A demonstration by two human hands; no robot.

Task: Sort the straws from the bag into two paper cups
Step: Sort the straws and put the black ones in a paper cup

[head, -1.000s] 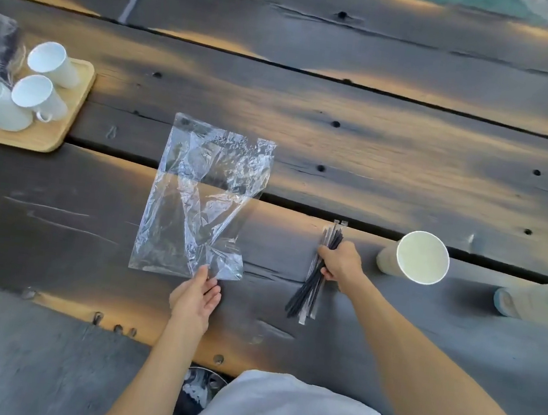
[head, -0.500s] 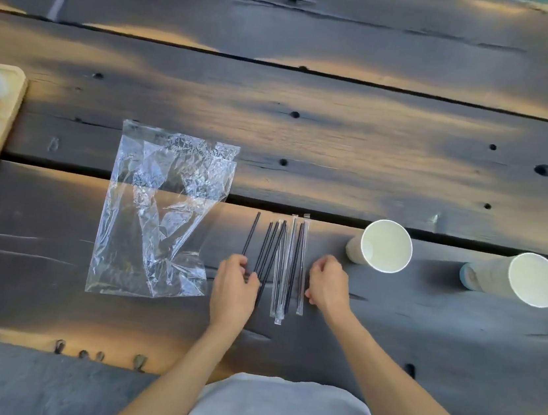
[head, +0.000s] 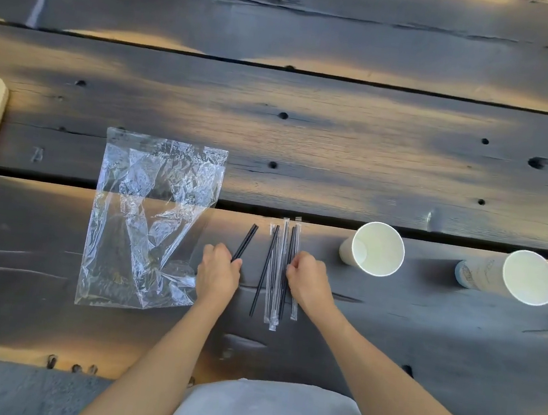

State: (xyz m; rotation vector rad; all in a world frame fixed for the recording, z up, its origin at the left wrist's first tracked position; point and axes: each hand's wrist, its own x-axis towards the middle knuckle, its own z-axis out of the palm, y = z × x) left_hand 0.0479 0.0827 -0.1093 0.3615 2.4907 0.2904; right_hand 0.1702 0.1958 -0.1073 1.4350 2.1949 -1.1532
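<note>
Dark weathered plank tabletop (head: 342, 146), outdoor-looking light.
Knot holes, gaps between boards, warm orange light patches across the grain.

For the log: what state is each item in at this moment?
Plastic bag: empty, flat on the table.
Bare straws: pinched by the left hand.
Wrapped straws: lying on the table, right hand on them.
Near cup: upright, empty.
Far cup: upright, empty.
</note>
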